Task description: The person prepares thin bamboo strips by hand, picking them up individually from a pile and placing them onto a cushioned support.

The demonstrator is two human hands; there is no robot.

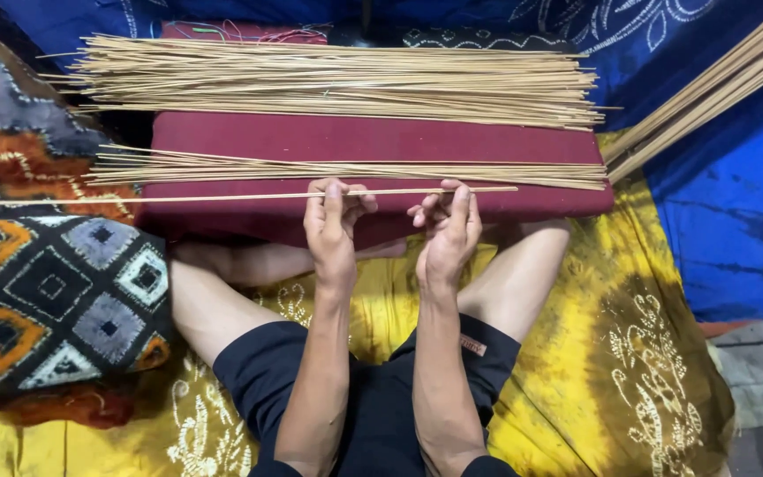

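My left hand and my right hand both pinch one long thin bamboo stick, held level across the front of a maroon cushion. The stick reaches far to the left and ends just right of my right hand. On the cushion lie a small pile of sticks near my fingers and a large pile of sticks at the back. My bare legs are crossed under the cushion's front edge.
A patterned orange, grey and black cloth lies at the left, a yellow patterned cloth is under me, and blue fabric is at the right. More long sticks slant in from the upper right corner.
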